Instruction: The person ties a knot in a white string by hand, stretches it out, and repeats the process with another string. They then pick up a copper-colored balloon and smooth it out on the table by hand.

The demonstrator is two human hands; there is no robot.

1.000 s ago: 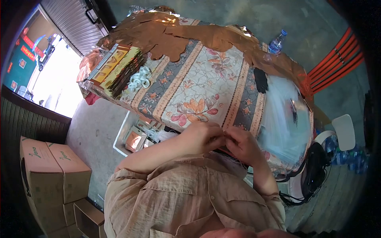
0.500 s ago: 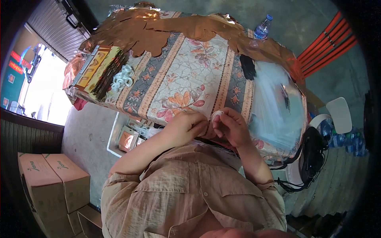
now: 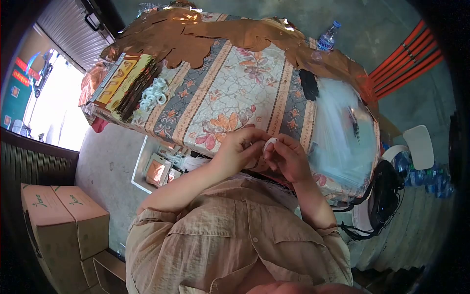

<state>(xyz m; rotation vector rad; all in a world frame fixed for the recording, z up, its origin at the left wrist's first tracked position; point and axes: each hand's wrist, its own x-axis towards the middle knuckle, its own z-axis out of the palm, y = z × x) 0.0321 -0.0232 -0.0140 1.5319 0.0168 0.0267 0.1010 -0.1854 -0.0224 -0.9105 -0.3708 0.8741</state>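
My left hand (image 3: 238, 148) and my right hand (image 3: 289, 157) meet at the near edge of a table covered with a floral striped cloth (image 3: 230, 93). Between the fingertips of both hands sits a small white roll, which looks like tape (image 3: 269, 143). My right hand cups it from below while the fingers of my left hand pinch at its edge. A pile of similar white rings (image 3: 154, 94) lies on the cloth at the left, beside a stack of gold and dark printed sheets (image 3: 128, 83).
Copper-coloured foil shapes (image 3: 196, 32) cover the table's far side. Clear plastic bags (image 3: 342, 127) lie at the right end, with a black item (image 3: 308, 83) nearby. A water bottle (image 3: 327, 36) stands behind. Cardboard boxes (image 3: 58, 220) and a white tray (image 3: 159, 169) sit on the floor.
My hands rose a little from the table edge, and the white roll, hidden one second ago, came into view between my fingers. My head shifted slightly.
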